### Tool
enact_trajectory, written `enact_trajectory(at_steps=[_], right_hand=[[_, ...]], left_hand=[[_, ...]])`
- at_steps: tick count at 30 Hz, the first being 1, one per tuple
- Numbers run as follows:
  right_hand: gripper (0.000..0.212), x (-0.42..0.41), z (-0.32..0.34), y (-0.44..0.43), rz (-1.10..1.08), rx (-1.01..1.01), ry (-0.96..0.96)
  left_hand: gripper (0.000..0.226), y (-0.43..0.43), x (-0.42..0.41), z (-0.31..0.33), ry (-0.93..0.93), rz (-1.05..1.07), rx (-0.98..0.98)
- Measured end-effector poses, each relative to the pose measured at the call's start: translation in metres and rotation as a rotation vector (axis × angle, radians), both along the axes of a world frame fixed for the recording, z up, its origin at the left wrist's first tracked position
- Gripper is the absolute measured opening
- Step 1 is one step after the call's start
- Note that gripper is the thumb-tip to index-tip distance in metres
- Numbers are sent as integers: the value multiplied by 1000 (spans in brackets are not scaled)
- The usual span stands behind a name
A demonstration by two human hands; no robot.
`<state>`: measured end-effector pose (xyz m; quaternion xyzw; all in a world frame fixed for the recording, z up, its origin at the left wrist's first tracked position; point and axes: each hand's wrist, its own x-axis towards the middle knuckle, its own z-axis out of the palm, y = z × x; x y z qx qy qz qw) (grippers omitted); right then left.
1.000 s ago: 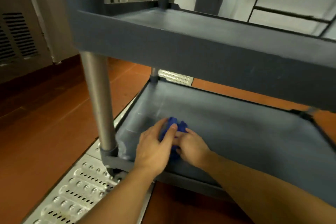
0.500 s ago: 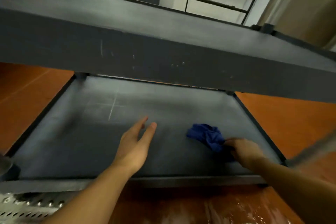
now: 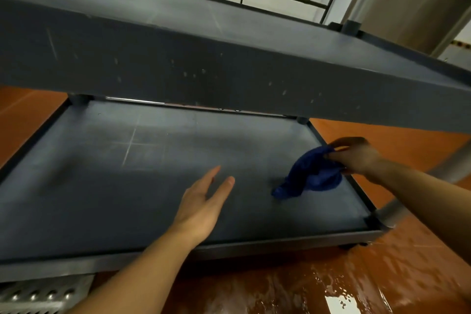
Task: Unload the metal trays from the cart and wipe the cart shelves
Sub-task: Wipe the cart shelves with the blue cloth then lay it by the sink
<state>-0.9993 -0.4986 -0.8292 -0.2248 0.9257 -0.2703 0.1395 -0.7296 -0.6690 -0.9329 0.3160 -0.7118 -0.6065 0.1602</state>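
Here, scuffed grey lower shelf sits above wet orange floor.

The left hand is being held flat and open, palm down, fingers stretched forward, the forearm reaching in from below. The right hand is being kept pinched closed, fingers curled, wrist bent, arm extended

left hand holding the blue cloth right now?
No. The left hand is open and flat over the lower shelf; the blue cloth is pinched by the right hand near the shelf's right edge.
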Motion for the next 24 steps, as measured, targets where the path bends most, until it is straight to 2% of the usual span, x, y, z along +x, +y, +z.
enact_trajectory(at_steps=[3, 5, 7, 10, 12, 17, 20, 24], right_hand=[[32, 5, -19, -12, 116, 190, 94], [40, 17, -37, -14, 168, 241, 86], [47, 30, -54, -13, 311, 342, 113], [70, 39, -78, -11, 510, 588, 221], [77, 34, -84, -14, 549, 668, 296], [71, 26, -82, -33, 519, 599, 176], [60, 35, -90, -44, 523, 619, 260], [48, 38, -96, -47, 544, 754, 420]], left_hand=[[59, -6, 5, 3, 10, 34, -8], [60, -11, 9, 5, 5, 39, 6], [63, -16, 15, 5, -9, 39, 6], [63, -24, 24, 3, -18, 56, 11], [61, -27, 29, 4, -32, 63, 3], [54, -31, 34, 12, -4, 89, 41], [52, -29, 27, 13, 6, 97, 63], [51, -14, 6, 20, 49, 76, 104]])
